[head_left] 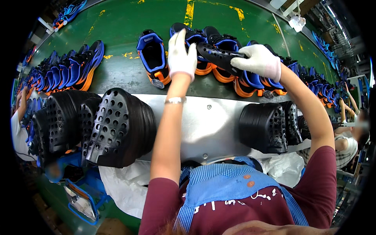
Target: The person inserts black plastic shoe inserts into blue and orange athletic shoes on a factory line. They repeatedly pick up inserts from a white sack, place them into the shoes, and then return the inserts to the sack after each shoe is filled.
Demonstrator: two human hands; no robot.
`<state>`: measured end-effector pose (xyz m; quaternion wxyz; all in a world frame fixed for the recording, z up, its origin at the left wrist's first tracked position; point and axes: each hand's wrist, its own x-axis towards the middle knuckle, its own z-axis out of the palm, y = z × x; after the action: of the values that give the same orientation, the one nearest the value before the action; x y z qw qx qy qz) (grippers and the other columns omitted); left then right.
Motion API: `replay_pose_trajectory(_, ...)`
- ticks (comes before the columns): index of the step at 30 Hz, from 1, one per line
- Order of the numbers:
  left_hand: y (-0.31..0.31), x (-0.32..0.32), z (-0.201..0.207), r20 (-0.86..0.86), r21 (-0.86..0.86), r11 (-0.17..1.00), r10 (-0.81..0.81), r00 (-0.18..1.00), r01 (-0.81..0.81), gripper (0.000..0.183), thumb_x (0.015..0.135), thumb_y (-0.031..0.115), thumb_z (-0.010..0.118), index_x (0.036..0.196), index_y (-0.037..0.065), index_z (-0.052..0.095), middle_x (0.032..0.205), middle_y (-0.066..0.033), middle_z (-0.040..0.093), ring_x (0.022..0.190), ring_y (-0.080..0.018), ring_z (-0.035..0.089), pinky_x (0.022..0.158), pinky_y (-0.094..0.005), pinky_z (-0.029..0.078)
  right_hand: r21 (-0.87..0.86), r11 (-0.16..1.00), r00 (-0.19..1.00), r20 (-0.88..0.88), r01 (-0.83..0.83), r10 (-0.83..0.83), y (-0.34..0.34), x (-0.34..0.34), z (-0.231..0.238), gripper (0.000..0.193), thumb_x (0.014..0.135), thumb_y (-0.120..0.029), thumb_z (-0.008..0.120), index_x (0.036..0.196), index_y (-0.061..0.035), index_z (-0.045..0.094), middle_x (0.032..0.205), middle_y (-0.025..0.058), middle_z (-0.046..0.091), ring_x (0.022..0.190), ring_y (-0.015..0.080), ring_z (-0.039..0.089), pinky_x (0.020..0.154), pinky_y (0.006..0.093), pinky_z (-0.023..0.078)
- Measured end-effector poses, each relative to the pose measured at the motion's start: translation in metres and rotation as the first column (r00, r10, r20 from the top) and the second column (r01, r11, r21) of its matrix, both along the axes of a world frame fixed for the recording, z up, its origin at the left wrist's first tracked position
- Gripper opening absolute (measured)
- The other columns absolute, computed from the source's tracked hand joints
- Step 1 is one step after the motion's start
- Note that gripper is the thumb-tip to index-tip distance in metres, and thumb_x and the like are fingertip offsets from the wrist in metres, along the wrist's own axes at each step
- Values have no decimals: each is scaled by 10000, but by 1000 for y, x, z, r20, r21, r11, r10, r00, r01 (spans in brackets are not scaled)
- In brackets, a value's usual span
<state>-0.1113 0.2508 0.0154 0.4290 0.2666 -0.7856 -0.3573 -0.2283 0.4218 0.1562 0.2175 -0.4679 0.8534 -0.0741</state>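
My right hand (258,62), in a white glove, grips the near end of a black perforated shoe insert (214,54). The insert is held tilted above a group of black, blue and orange sneakers (213,34), its far end pointing left. My left hand (182,56), also gloved, has its fingers stretched out and the thumb apart. It lies over the edge of a sneaker (178,27) in that group; whether it touches the shoe I cannot tell. Just left of that hand stands a single sneaker (161,75) with its opening facing up.
Stacks of nested black perforated inserts (111,129) stand at the left; smaller stacks (262,127) stand right, along the metal shelf (196,125). Beyond it runs a green belt (145,17) with a row of sneakers (78,66) at left and more at right. Other people work at both sides.
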Motion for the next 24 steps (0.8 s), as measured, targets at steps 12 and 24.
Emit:
replay_pose_trajectory(12, -64, -24, 11, 524, 117, 992, -107, 845, 53, 498, 913, 458, 477, 890, 20, 713, 910, -211, 691, 920, -382, 654, 856, -446, 494, 141, 981, 977, 186, -130, 103, -36, -41, 4, 542, 784, -513, 673, 776, 28, 706, 649, 65, 591, 608, 167, 563, 582, 318, 471)
replay_pose_trajectory(24, -64, -15, 11, 544, 165, 984, -152, 825, 72, 518, 896, 499, 488, 909, 30, 709, 948, -208, 680, 930, -383, 642, 839, -431, 491, 218, 942, 940, -174, -255, 294, -123, 8, -53, 448, 749, -423, 568, 802, -8, 731, 791, 212, 693, 746, 349, 670, 728, 403, 541)
